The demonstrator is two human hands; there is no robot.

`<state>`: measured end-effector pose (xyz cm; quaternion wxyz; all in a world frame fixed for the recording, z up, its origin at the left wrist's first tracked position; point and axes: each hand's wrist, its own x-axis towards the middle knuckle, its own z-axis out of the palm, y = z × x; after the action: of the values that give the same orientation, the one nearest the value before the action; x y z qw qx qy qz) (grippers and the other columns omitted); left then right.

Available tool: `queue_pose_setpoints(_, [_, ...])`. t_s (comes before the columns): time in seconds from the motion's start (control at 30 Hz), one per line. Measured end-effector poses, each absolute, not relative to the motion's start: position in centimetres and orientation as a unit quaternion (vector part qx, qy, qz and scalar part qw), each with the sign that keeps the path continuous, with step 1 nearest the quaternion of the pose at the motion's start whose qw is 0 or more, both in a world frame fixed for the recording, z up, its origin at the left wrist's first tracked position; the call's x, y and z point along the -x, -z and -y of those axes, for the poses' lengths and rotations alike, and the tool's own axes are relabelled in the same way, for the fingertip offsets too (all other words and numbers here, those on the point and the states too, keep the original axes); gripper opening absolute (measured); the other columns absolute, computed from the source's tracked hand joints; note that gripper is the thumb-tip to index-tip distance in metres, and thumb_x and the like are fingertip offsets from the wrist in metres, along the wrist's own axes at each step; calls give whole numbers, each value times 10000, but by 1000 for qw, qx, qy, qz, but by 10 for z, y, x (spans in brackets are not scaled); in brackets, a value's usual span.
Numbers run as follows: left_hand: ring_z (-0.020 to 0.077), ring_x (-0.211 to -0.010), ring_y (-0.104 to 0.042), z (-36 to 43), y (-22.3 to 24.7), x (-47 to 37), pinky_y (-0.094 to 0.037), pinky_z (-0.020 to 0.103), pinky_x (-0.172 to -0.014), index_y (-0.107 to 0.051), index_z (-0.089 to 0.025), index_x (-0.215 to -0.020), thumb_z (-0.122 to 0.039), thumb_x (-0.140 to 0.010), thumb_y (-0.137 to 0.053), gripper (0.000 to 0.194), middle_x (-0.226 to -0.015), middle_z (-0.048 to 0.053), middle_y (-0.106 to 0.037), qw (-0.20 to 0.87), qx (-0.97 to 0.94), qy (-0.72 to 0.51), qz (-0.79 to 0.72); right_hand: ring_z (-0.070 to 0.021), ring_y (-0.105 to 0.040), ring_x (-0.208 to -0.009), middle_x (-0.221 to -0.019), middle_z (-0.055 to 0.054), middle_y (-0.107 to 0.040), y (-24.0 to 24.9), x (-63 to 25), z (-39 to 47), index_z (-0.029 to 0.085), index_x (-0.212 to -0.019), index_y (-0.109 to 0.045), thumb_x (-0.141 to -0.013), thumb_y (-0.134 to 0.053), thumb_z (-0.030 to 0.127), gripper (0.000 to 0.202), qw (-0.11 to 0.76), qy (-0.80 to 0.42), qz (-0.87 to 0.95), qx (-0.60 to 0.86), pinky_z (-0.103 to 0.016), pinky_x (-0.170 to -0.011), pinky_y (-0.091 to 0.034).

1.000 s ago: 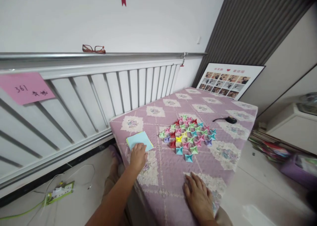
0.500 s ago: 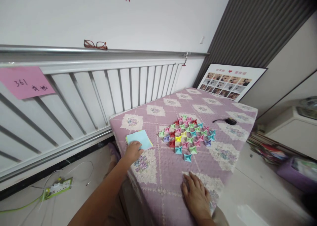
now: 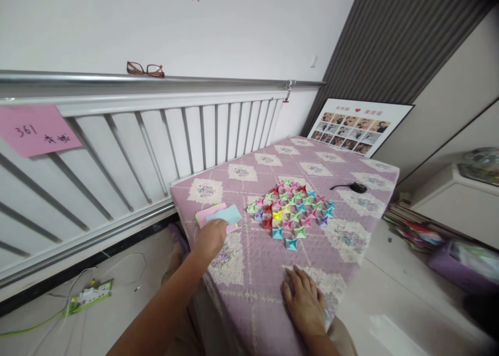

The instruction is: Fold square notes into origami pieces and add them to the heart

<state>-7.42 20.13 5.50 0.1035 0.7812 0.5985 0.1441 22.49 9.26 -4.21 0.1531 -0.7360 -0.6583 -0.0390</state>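
My left hand pinches the near edge of a light blue paper sheet, which is tilted up off a small stack. Beneath it a pink sheet shows on top of the stack, with yellow-green edges peeking out. My right hand lies flat on the tablecloth near the front edge, fingers stretched and holding nothing. Between and beyond the hands, several small folded paper pieces in red, pink, green, blue and yellow stand in a diamond-like cluster.
A purple floral tablecloth covers the table. A black cabled device lies at the right, and a photo board leans at the far end. A white radiator borders the left side. A power strip rests on the floor.
My left hand has lifted the light blue sheet off the stack and shifted it slightly right, uncovering the pink sheet. My right hand stays flat on the table. The view has shifted slightly.
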Motion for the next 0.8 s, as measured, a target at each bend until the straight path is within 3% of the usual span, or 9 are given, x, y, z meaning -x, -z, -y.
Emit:
queue_pose_setpoints(0.17, [218,-1055,-565,-130,-30,8,-432,343,-936,-640,-210,-1070,-190,-910,-407,284,-1122,70,-645,155,-826,-86,-534,-273,-483,-1204,-1275,-103,-569,41,-223,-89,223,-1273,-498,-830,-485,418,484,217,16,698,682,-493,-986,-345])
queue_pose_setpoints(0.3, [245,-1048,-568,-85,-13,-25,-447,382,-916,-627,-204,-1112,-199,-919,-382,312,-1136,72,-641,200,-833,-51,-514,-242,-462,-1238,-1331,-110,-526,38,-223,-83,215,-1332,-450,-793,-539,279,550,254,-35,770,584,-420,-986,-367])
queue_pose_setpoints(0.4, [245,-1054,-569,-67,-14,-30,-442,380,-930,-625,-202,-1121,-198,-917,-384,316,-1165,70,-635,218,-836,-50,-500,-252,-455,-1247,-1304,-84,-560,37,-224,-80,239,-1126,-619,-727,-546,158,413,240,-70,807,535,-421,-981,-362])
queue_pose_setpoints(0.5, [224,-1062,-569,-58,-18,-19,-434,350,-951,-620,-228,-1132,-209,-901,-411,312,-1181,49,-630,246,-829,-77,-496,-257,-489,-1214,-1221,-65,-625,36,-225,-80,244,-954,-679,-698,-541,118,317,234,-96,810,530,-440,-974,-351])
queue_pose_setpoints(0.67, [226,-1154,-519,-58,-6,11,-378,357,-1030,-509,-224,-1298,-230,-811,-497,488,-1275,63,-578,269,-781,-134,-548,-257,-498,-1208,-1185,-51,-649,34,-227,-80,259,-921,-690,-739,-559,175,239,244,-134,802,528,-457,-978,-339])
queue_pose_setpoints(0.8, [209,-1088,-568,-65,10,20,-408,338,-993,-577,-220,-1217,-170,-782,-466,452,-1165,46,-652,291,-739,-154,-588,-263,-516,-1179,-1147,-62,-663,32,-226,-80,249,-888,-691,-814,-561,300,158,263,-148,791,532,-461,-975,-345])
